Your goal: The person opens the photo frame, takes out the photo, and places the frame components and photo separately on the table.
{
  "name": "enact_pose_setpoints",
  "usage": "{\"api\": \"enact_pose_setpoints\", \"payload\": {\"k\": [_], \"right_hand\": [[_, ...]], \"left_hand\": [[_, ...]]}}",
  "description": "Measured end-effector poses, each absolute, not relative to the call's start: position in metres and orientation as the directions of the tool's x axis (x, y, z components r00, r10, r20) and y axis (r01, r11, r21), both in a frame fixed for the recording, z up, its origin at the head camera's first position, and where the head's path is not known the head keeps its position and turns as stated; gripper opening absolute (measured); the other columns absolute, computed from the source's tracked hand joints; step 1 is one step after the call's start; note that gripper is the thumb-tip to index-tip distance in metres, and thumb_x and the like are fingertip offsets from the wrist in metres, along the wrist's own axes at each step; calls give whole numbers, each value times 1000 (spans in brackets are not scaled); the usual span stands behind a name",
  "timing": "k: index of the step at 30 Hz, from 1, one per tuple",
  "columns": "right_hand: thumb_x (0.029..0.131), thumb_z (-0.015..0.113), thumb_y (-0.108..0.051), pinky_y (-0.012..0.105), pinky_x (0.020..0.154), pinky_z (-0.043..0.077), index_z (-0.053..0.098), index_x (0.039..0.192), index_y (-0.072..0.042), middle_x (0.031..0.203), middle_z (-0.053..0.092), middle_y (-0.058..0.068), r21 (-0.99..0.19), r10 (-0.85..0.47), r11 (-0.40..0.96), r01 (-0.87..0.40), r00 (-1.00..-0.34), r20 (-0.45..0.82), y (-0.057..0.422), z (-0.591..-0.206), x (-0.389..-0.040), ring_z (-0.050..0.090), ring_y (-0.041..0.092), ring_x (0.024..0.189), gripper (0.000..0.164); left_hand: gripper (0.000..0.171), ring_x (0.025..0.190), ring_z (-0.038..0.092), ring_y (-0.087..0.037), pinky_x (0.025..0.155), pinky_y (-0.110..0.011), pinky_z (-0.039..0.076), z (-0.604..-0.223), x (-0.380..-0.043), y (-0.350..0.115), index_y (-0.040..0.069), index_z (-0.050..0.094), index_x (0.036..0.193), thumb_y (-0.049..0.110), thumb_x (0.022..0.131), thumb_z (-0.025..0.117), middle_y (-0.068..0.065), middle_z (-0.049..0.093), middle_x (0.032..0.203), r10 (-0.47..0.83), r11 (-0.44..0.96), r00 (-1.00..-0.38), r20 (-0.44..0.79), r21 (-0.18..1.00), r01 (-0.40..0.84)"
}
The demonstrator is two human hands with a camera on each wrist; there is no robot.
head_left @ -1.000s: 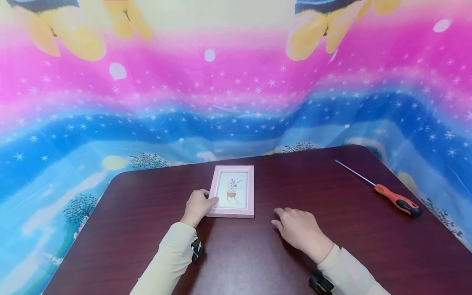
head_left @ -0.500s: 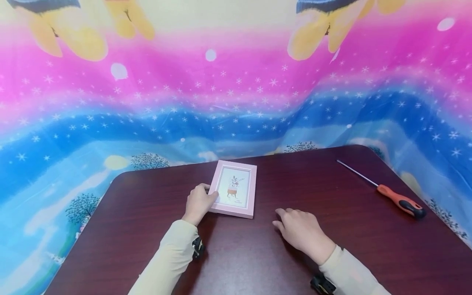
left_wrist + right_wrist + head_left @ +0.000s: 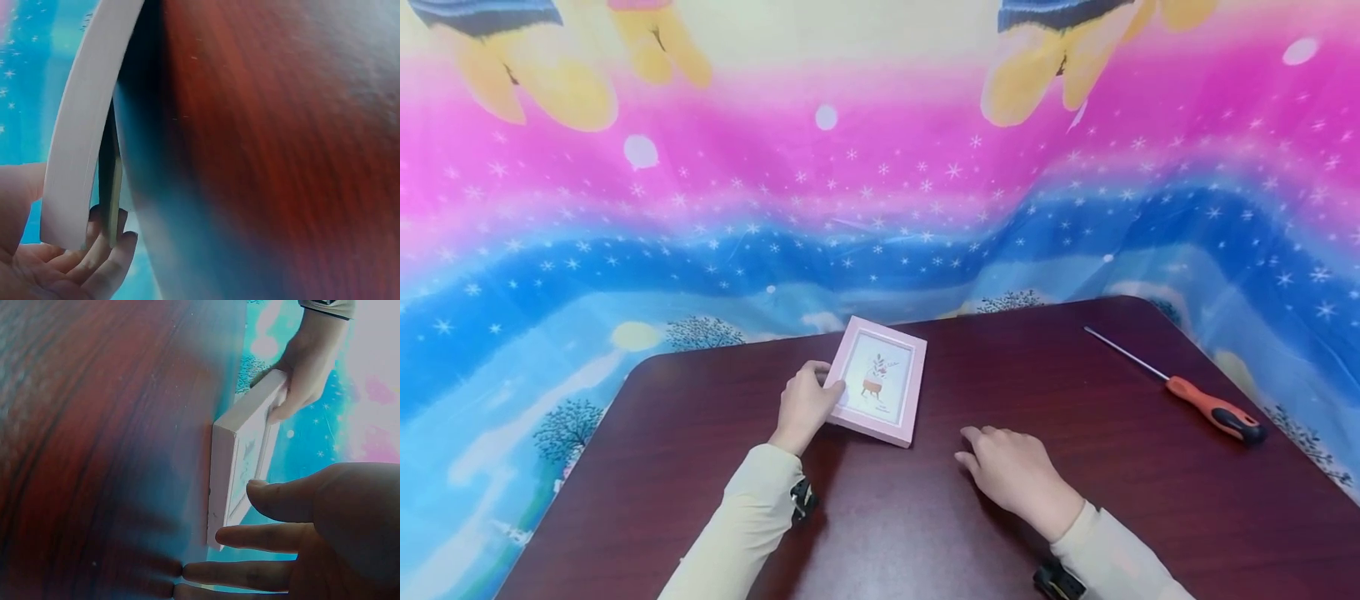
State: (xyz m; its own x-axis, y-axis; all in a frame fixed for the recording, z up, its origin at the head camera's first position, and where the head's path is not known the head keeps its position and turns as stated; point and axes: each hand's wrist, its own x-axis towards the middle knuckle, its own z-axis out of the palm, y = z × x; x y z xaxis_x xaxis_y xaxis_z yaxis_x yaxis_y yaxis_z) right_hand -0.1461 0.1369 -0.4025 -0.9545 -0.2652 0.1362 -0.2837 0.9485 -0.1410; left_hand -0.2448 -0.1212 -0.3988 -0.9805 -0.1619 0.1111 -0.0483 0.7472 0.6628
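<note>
Table [image 3: 1037,375] | pink frame [image 3: 877,379] (tilted) | left fingers [image 3: 114,265] grip its left side | right fingers [image 3: 247,575] loose

Picture frame [image 3: 877,382] in all views

Bare R hand [image 3: 340,528] in fgnd, fingers straight; thumb & index tips overlap pale-pink rect. pic frame [image 3: 224,469] in view, lower fingertips by dark red-brown wood-grain tbl [image 3: 125,394]. L hand [image 3: 309,369] grips frame's far edge, thumb on front; frame tilted, print blurry. Behind: blue-&-pink backdrop [image 3: 319,440] w/ white snowflakes. Pale sleeve [image 3: 344,309] up top.
</note>
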Motion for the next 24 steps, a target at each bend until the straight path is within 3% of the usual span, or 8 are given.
{"api": "enact_pose_setpoints", "payload": {"k": [24], "right_hand": [[85, 62, -33, 45, 63, 56, 68, 109, -7, 96, 75, 11, -128, -276, 947, -294, -951, 143, 138, -402, -145, 68, 26, 84, 36]], "left_hand": [[37, 94, 68, -22, 85, -44, 56, -361, -242, -98, 5, 65, 118, 25, 87, 62, -14, 74, 109, -93, 695, -959, 266, 707, 129]]}}
